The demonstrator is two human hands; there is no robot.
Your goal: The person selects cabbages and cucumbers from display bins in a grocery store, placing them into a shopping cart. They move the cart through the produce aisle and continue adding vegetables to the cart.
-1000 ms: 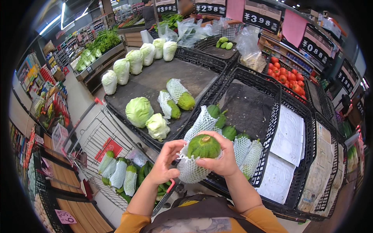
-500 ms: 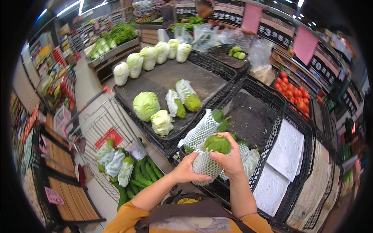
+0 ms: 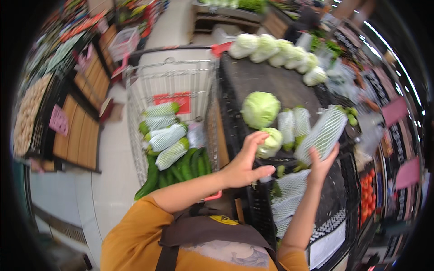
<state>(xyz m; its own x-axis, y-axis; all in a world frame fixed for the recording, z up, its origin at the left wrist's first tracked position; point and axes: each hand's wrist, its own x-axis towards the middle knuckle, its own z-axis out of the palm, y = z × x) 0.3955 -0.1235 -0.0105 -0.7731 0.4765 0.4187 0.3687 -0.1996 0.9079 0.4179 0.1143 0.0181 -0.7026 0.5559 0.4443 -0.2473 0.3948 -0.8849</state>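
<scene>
Netted gourd (tilted) in the right hand, left hand apart

At 1 o'clock on my feed: row of pale napa cabbages. Leafy greens just past 12. Ceiling light strips at 2. Pink sheet at 3, red tomatoes toward 4. I see wood-slatted display at 9, pale basket between 10 and 11.
</scene>
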